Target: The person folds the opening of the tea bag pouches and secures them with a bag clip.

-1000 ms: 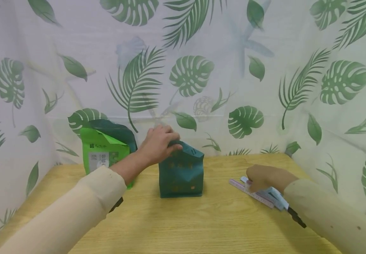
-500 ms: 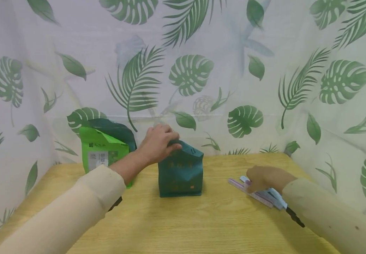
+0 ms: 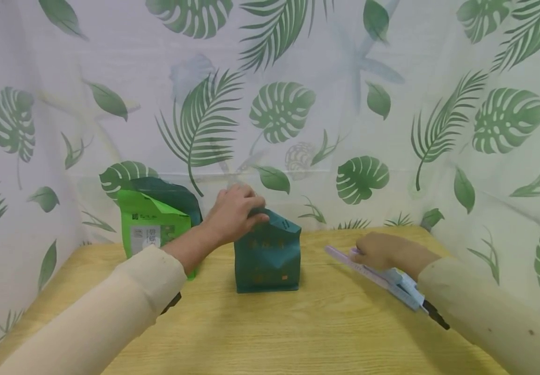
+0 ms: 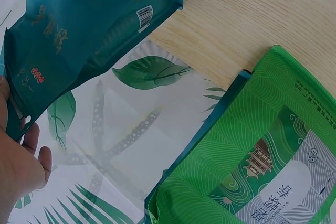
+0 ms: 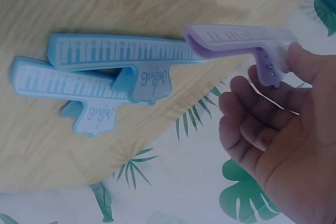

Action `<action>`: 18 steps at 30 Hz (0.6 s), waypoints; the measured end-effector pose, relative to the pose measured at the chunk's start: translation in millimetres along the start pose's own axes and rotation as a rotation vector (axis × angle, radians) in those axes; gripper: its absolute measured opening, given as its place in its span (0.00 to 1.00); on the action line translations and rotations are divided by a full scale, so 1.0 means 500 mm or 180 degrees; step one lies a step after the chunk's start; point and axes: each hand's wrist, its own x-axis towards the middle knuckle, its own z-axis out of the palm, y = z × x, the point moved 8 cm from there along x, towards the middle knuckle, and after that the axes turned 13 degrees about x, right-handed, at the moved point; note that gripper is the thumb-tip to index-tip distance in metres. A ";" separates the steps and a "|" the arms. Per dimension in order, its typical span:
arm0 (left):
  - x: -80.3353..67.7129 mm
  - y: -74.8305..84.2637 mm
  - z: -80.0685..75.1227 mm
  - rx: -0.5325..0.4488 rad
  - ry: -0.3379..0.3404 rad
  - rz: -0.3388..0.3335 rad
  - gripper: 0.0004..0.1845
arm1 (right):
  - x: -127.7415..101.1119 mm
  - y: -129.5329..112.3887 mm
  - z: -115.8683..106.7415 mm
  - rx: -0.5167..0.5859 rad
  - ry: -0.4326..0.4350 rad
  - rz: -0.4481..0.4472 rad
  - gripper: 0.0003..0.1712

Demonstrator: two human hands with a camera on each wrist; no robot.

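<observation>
A leaf-printed curtain (image 3: 298, 104) hangs round the back and both sides of a pale wooden surface (image 3: 298, 328). At the rear left of the surface a bright green tea pouch (image 3: 154, 229) stands upright, with a darker pouch just behind it; in the left wrist view its printed front (image 4: 262, 171) fills the lower right corner. Near the middle stands a dark teal pouch (image 3: 267, 255), upright, its top folded over. The left hand (image 3: 234, 213) sits on that folded top with the fingers curled over the edge, gripping it; the left wrist view shows the pouch's side with a barcode (image 4: 89, 30) and the fingertips at the frame's left edge. To the right, well apart from the teal pouch, the right hand (image 3: 382, 252) pinches the handle end of a purple bag-sealing clip (image 5: 247, 43) between thumb and fingers, and the clip is lifted clear of the wood, pointing toward the teal pouch. Two light blue sealing clips (image 5: 105, 72) with piano-key print lie side by side, touching, flat on the surface just beneath and behind that hand.
</observation>
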 end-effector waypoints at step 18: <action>-0.003 0.003 -0.002 0.0034 0.0146 0.0076 0.13 | -0.003 -0.045 -0.055 -0.0243 0.0854 -0.0785 0.14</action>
